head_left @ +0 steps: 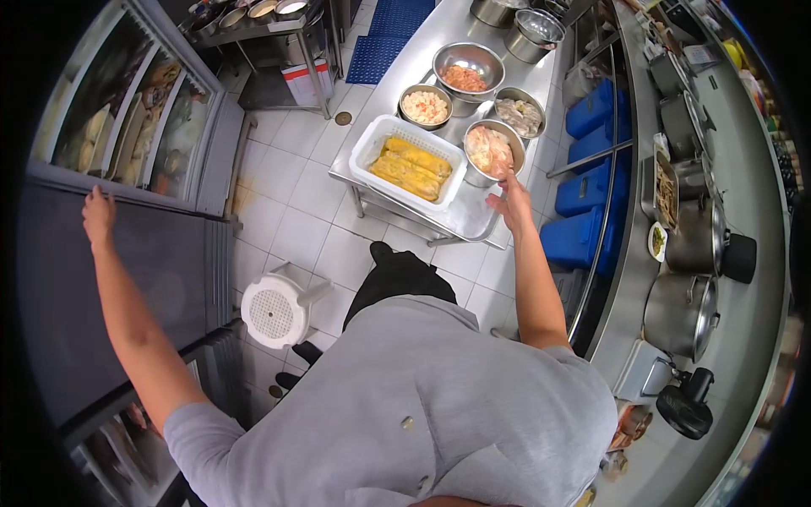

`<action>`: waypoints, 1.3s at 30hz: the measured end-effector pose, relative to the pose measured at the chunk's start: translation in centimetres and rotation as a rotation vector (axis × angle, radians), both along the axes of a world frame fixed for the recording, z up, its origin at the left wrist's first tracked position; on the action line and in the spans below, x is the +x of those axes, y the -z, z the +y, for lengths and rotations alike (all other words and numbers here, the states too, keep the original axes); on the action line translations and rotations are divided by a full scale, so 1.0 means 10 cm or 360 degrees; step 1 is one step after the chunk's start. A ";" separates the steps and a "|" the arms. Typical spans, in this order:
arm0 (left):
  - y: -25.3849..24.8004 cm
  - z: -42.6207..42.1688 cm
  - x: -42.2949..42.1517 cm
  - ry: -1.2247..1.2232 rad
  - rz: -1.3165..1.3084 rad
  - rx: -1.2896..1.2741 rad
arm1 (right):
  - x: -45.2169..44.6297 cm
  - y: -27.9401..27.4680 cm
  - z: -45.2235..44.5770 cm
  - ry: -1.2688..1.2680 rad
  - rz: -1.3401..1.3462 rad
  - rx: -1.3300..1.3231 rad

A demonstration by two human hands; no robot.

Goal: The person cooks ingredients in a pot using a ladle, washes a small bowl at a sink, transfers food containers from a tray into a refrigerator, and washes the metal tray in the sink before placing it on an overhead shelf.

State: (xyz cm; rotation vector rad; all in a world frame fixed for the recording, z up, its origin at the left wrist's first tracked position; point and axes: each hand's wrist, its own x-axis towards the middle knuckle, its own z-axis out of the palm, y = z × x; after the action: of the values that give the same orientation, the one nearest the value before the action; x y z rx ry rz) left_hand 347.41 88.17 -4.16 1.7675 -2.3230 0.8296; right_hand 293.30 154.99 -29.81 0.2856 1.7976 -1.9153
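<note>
My left hand [99, 213] touches the lower frame of the glass-fronted fridge door [118, 188], its fingers bent over the edge. On the right, my right hand [509, 201] is at the near rim of a metal bowl of raw meat [490, 150], fingers apart; whether it touches the rim is unclear. Beside that bowl stands a white basket [365, 162] holding yellow, coated pieces [411, 167]. Behind them are a bowl of diced pinkish food [425, 107], a larger steel bowl with orange-pink pieces [463, 78] and a bowl of greyish pieces [519, 117].
A white plastic stool [272, 313] stands on the tiled floor left of my legs. Blue bins [581, 188] sit under the right counter, which carries large pots [676, 314]. The steel table's [475, 221] near corner lies before me. Blue mats [372, 59] lie further back.
</note>
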 end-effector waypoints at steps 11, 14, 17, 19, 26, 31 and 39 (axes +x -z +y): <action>-0.42 -0.24 -0.05 -0.0175 -0.0905 -0.0166 | -0.12 0.00 -0.21 0.0602 0.0122 -0.0084; -0.39 -0.58 -0.22 -0.0193 -0.1031 -0.0042 | -0.07 -0.10 -0.04 0.0779 0.0208 0.0006; -0.05 -1.14 0.08 -0.0154 -0.0978 0.0083 | 0.09 -0.27 0.07 0.0965 0.0413 0.0020; 0.21 -1.53 0.26 -0.0011 -0.0929 0.0120 | 0.19 -0.52 0.02 0.1129 0.0404 -0.0009; 0.41 -1.83 0.02 -0.0118 -0.1122 0.0435 | 0.36 -1.40 -0.40 0.1417 0.0861 0.0086; 0.44 -1.38 -0.20 -0.0011 -0.1300 0.0112 | 0.65 -2.09 -1.55 0.0673 0.0802 -0.0284; 1.50 0.55 -0.42 0.1036 0.0951 0.0711 | 0.21 -1.79 -3.31 -0.0199 0.0467 -0.0532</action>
State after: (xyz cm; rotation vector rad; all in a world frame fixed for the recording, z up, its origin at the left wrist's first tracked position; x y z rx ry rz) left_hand 343.21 93.72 -19.17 1.0000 -2.4729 -0.2950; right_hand 295.42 121.88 -11.87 -0.2285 1.5825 -2.2094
